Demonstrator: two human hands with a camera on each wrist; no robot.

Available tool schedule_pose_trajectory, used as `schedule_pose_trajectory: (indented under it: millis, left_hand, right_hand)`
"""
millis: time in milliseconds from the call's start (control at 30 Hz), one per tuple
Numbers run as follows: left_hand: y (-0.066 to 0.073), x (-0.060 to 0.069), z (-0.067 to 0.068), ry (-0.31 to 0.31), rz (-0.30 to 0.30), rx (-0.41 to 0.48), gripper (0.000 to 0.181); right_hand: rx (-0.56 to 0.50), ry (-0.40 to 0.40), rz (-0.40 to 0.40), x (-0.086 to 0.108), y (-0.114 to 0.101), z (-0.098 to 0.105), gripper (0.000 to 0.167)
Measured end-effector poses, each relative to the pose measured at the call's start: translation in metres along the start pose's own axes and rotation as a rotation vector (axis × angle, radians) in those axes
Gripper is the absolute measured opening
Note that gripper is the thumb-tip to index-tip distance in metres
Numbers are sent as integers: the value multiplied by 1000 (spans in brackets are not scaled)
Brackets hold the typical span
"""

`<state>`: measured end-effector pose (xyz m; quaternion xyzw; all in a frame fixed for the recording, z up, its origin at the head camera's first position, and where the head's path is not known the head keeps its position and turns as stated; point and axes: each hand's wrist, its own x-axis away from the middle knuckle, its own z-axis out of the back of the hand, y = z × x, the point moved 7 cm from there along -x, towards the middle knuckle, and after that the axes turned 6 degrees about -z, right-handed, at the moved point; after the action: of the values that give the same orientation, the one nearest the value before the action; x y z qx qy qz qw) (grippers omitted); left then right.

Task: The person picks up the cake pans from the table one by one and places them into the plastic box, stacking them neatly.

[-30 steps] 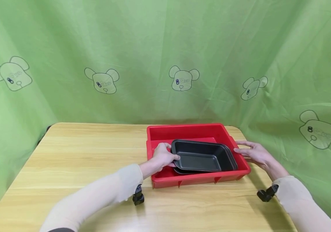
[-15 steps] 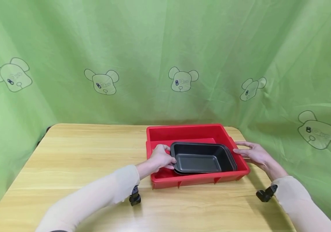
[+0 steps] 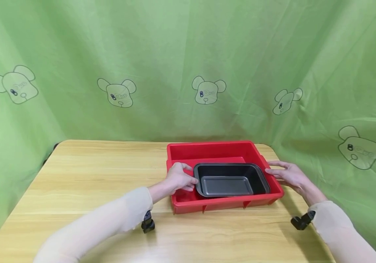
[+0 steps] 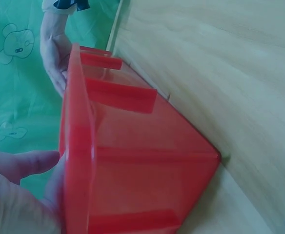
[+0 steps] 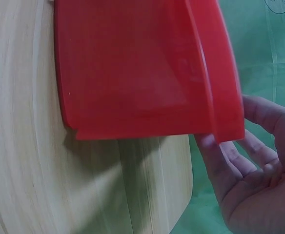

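Note:
A black loaf pan [image 3: 225, 185] lies level inside a red plastic bin [image 3: 207, 146], toward its front right. My left hand [image 3: 177, 178] is at the pan's left end, its thumb tip at the rim and its fingers loosely spread inside the bin. In the left wrist view that hand [image 4: 20, 195] is partly hidden behind the bin's wall. At the bin's right side, my right hand [image 3: 291, 177] holds the rim. The right wrist view shows that hand's thumb over the lip and its fingers [image 5: 213, 156] along the outside. Whatever lies under the pan is hidden.
The bin stands on a light wooden table [image 3: 102, 168], near its right back corner. A green curtain [image 3: 161, 73] printed with bear heads hangs behind and to the right. Each sleeve carries a small black camera [image 3: 147, 222] at the wrist.
The upper loaf pan has settled from a tilt to level, over the second dark pan seen beneath it earlier. My left hand has loosened and drawn slightly left. My right hand stays on the rim.

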<state>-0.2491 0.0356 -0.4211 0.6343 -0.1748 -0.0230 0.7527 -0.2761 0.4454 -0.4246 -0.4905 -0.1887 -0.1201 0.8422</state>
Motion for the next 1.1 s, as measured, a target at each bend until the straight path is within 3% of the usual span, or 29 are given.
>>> schedule_pose_trajectory:
  millis: [333, 633, 800, 967, 1100]
  left_hand:
    - [8, 9, 31, -18, -50, -43, 52]
    - [18, 34, 71, -11, -106, -130, 39]
    - [28, 47, 100, 33, -241, -277, 34]
    - [39, 61, 129, 157, -409, -503, 31]
    - [43, 73, 146, 216, -481, -596, 32]
  right_hand:
    - [-71, 64, 19, 8, -3, 8, 72]
    - [61, 170, 132, 26, -24, 10, 69]
    - [179, 320, 233, 38, -42, 5, 61]
    - [337, 514, 402, 55, -68, -6, 43]
    - [415, 597, 494, 69, -87, -25, 36]
